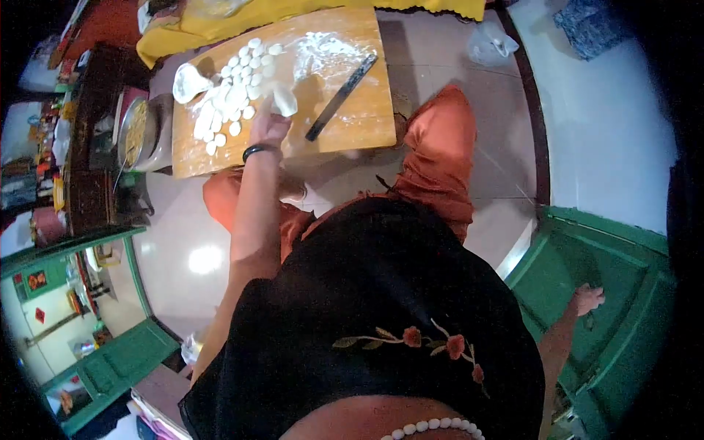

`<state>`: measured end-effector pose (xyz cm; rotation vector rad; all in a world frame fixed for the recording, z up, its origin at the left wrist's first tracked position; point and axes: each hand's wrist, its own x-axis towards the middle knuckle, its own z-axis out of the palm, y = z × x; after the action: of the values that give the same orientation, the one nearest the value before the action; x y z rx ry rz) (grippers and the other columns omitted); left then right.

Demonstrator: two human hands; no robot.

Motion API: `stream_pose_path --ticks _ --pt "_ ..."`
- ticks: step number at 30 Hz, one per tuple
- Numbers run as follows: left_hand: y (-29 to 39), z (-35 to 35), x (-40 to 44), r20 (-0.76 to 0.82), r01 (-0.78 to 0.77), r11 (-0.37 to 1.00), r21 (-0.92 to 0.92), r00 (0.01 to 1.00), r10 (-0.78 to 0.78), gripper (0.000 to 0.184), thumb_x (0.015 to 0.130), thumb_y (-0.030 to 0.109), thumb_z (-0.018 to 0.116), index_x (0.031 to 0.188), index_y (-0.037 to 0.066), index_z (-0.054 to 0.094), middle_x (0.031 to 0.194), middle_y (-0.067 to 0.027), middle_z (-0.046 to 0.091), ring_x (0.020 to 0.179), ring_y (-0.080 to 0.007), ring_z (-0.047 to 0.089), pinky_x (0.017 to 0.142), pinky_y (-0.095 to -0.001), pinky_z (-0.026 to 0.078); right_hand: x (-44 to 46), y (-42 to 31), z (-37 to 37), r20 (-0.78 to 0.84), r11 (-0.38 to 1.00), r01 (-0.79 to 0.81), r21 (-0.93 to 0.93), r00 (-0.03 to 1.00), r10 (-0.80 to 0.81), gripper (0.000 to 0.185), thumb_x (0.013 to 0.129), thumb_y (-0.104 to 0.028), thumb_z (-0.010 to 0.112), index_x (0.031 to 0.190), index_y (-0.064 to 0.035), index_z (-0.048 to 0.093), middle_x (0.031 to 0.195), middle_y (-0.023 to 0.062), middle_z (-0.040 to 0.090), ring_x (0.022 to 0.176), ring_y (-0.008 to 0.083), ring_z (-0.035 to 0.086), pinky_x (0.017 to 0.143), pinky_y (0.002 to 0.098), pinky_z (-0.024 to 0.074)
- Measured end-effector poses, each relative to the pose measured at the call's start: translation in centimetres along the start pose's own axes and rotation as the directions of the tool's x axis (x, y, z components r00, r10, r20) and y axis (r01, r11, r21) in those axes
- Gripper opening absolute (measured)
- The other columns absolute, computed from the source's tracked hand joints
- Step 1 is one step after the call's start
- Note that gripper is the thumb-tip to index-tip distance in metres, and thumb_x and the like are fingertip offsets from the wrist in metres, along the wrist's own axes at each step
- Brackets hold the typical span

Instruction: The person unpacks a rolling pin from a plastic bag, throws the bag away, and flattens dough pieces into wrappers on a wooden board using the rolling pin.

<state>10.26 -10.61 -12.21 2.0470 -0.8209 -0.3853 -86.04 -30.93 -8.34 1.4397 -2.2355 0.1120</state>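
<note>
My left hand (273,129), with a black band at the wrist, reaches over the near edge of a wooden board (359,132). Its fingers are closed on a white, cup-shaped piece (284,101); I cannot tell whether it is dough or a small bowl. Many small dough pieces (235,92) lie on the board just beyond it, dusted with flour (323,48). To their left sits a white bowl-like thing (189,83). A long, dark, flat blade (341,97) lies slanted on the right. My right hand (589,299) is out in front of a green door, fingers curled, contents not visible.
A metal pot (136,132) with yellowish food stands left of the board. Yellow cloth (169,40) hangs beyond it. The green door (565,257) is at right, a clear plastic bag (491,44) lies on the floor, and a dark cabinet (95,132) stands left.
</note>
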Motion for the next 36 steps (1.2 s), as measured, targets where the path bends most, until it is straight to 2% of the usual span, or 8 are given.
stream_pose_path --ticks 1,3,5,12,14,17,24,36 --pt "1.6 -0.1 -0.7 -0.007 0.220 0.929 -0.298 0.973 -0.232 0.034 0.096 0.021 0.066 0.123 0.002 0.058 0.114 -0.0143 0.066 0.099 -0.0289 0.066 0.081 -0.0384 0.057 0.9 0.1 0.1 0.098 0.996 -0.048 -0.070 0.994 0.055 0.053 0.093 -0.030 0.061 0.139 -0.0079 0.047 0.138 0.0219 0.043 0.105 0.0396 0.062 0.082 0.0527 0.0544" --pt "3.4 -0.2 -1.4 0.231 0.333 0.107 -0.937 0.819 -0.526 0.035 0.094 0.023 0.069 0.121 0.002 0.059 0.110 -0.0150 0.066 0.092 -0.0280 0.067 0.071 -0.0369 0.057 1.7 0.0 1.7 0.048 0.990 -0.080 -0.119 0.995 0.087 0.056 0.095 -0.033 0.060 0.143 -0.0100 0.044 0.142 0.0201 0.042 0.105 0.0393 0.062 0.085 0.0525 0.0532" --pt "4.1 -0.4 -2.0 0.219 0.300 0.069 -0.952 0.817 -0.534 0.036 0.093 0.024 0.071 0.119 0.002 0.059 0.107 -0.0149 0.067 0.088 -0.0267 0.066 0.068 -0.0346 0.055 2.8 0.9 3.9 0.017 0.976 -0.086 -0.198 0.996 0.091 0.057 0.095 -0.036 0.059 0.145 -0.0112 0.044 0.145 0.0184 0.042 0.106 0.0397 0.061 0.090 0.0533 0.0503" --pt "4.8 -1.0 -3.0 0.260 0.433 0.270 -0.860 0.827 -0.499 0.033 0.092 0.028 0.073 0.113 0.006 0.061 0.087 -0.0088 0.066 0.071 -0.0182 0.063 0.057 -0.0300 0.050 10.6 -8.8 15.3 0.272 0.745 0.535 -0.400 0.845 -0.461 0.062 0.097 -0.052 0.052 0.133 -0.0018 0.056 0.133 0.0149 0.060 0.111 0.0375 0.059 0.105 0.0556 0.0369" --pt "3.8 -1.2 -2.2 0.312 0.488 0.351 -0.799 0.835 -0.453 0.030 0.093 0.028 0.071 0.112 0.006 0.061 0.088 -0.0066 0.066 0.071 -0.0150 0.062 0.053 -0.0272 0.048 8.2 -20.8 9.7 -0.035 0.835 0.433 0.338 0.893 -0.449 0.051 0.093 -0.028 0.061 0.136 -0.0011 0.054 0.142 0.0208 0.047 0.116 0.0319 0.057 0.098 0.0442 0.0454" --pt "-1.1 -0.8 -0.7 0.398 0.537 0.437 -0.722 0.838 -0.372 0.027 0.098 0.024 0.064 0.118 0.006 0.062 0.096 -0.0033 0.068 0.078 -0.0129 0.065 0.059 -0.0262 0.052 1.4 -39.9 -4.6 -0.055 0.224 0.178 0.958 0.883 -0.466 0.048 0.093 -0.019 0.064 0.136 0.0003 0.055 0.148 0.0223 0.041 0.124 0.0321 0.054 0.097 0.0376 0.0489" --pt "1.2 0.5 0.3 0.389 0.544 0.213 -0.812 0.775 -0.498 0.033 0.104 0.021 0.052 0.131 0.003 0.054 0.124 -0.0114 0.061 0.103 -0.0235 0.066 0.079 -0.0337 0.061 -19.5 -63.8 -23.2 -0.483 -0.321 0.495 0.807 0.241 -0.842 0.040 0.090 -0.008 0.058 0.129 -0.0022 0.058 0.140 0.0182 0.053 0.130 0.0342 0.051 0.114 0.0440 0.0361" --pt "-0.8 3.6 2.9 0.302 0.458 0.327 -0.827 0.851 -0.429 0.029 0.103 0.014 0.048 0.130 0.003 0.052 0.122 -0.0117 0.062 0.101 -0.0209 0.067 0.079 -0.0298 0.061 -27.7 -71.3 -22.9 -0.437 -0.298 0.680 0.670 0.036 -0.899 0.027 0.082 -0.006 0.066 0.108 -0.0018 0.059 0.121 0.0169 0.056 0.114 0.0382 0.051 0.103 0.0476 0.0391"
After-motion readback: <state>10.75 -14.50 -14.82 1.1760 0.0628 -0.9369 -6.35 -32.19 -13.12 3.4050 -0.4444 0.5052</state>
